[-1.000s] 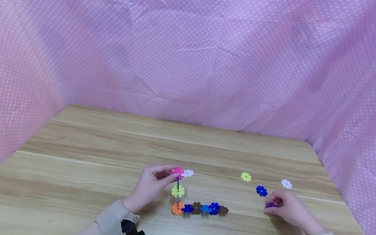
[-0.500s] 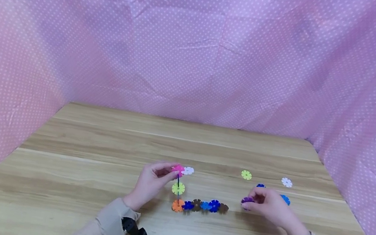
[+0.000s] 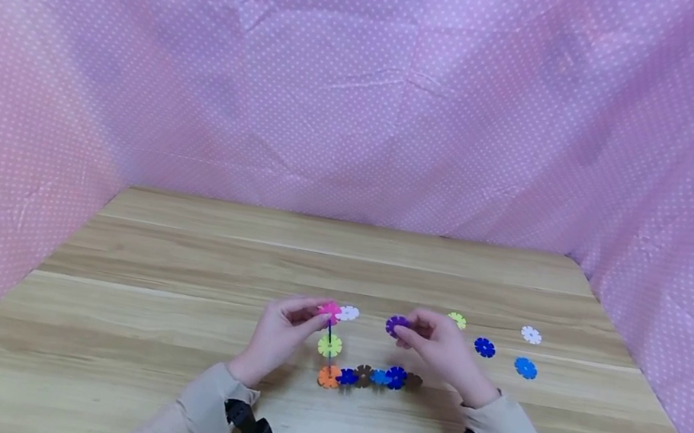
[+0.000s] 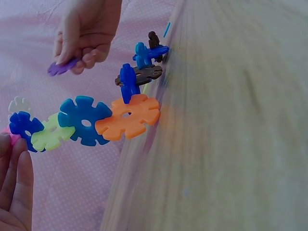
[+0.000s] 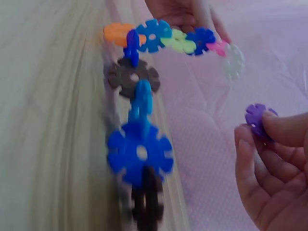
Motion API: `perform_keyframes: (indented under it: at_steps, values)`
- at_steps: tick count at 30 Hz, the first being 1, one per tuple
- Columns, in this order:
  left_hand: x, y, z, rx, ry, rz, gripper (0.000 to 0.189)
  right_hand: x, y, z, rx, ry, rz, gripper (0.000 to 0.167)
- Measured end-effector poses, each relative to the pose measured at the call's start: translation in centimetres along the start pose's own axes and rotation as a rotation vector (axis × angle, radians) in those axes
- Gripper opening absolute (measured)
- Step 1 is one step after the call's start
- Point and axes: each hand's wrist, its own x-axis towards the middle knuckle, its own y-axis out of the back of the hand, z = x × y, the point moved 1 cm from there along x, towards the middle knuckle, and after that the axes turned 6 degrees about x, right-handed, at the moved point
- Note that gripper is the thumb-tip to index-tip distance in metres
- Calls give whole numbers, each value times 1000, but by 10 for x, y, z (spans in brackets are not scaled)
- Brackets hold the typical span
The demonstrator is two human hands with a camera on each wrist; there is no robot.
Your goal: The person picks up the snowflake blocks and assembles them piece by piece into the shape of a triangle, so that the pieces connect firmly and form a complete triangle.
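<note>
My left hand (image 3: 279,334) pinches a pink flower-shaped disc (image 3: 330,312) at the raised end of a chain of interlocking discs. A white disc (image 3: 349,313) sticks out to the right of the pink one. Below, the chain drops through dark blue, yellow-green (image 4: 52,136) and teal discs (image 4: 85,121) to an orange disc (image 3: 329,377). From there a row of blue and brown discs (image 5: 134,78) runs right along the table. Between thumb and fingers my right hand (image 3: 447,349) holds a purple flower disc (image 3: 396,326), apart from the white disc.
Loose discs lie on the wooden table (image 3: 209,246) at the right: a yellow-green one (image 3: 457,319) partly behind the right hand, a dark blue one (image 3: 485,347), a white one (image 3: 531,335) and a light blue one (image 3: 525,368). Pink dotted cloth (image 3: 368,96) surrounds the table.
My right hand has carried the purple disc left from among the loose discs to near the chain's white disc, uncovering the light blue disc. The left hand has stayed in place, holding the pink disc.
</note>
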Motion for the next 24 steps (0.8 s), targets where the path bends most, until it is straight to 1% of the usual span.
perform_keyframes:
  at_steps: [5, 9, 14, 19, 24]
  values:
    - [-1, 0, 3, 16, -15, 3, 23, 11, -17, -9, -28, 72, 47, 6]
    - [-1, 0, 4, 31, -38, -12, 23, 14, -25, -15, -61, 104, 99, 14]
    - [-2, -2, 5, 39, -48, -32, 24, 11, -27, -18, -55, 129, 131, 17]
    - [-3, -4, 6, 45, -59, -36, 23, 10, -28, -16, -41, 162, 152, 16]
    - [-3, -5, 10, 70, -65, -34, 23, 7, -28, -13, -34, 182, 186, 19]
